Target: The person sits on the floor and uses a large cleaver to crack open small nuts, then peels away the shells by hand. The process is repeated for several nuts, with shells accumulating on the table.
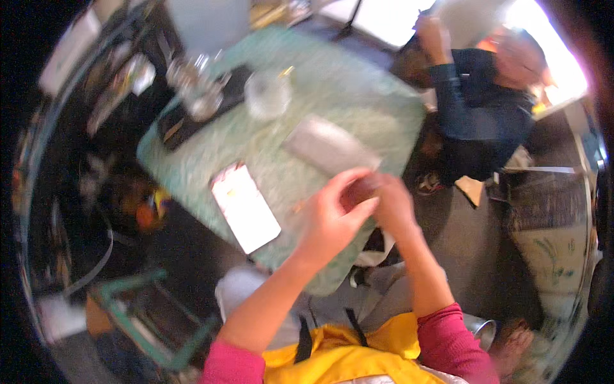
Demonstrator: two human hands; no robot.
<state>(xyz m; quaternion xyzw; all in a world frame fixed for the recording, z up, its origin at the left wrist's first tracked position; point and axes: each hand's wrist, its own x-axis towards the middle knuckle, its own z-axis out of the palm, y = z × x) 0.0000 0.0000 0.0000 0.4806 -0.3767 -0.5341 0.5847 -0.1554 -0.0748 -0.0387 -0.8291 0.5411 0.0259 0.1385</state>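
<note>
My left hand (329,214) and my right hand (395,206) meet over the near right part of a green mottled table (377,89). Both have their fingers curled round a small dark reddish-brown thing (359,192); blur and the fingers hide what it is. Just beyond them lies a flat, pale grey rectangular thing (329,146). To the left of my left hand, a phone (246,210) rests on the table with its bright screen up.
Toward the table's far left stand a clear glass cup (267,96) and glassware (203,96) beside a black tray (173,131). Another person in dark clothes (480,121) sits at the far right. A green-framed stool (157,320) is at the lower left.
</note>
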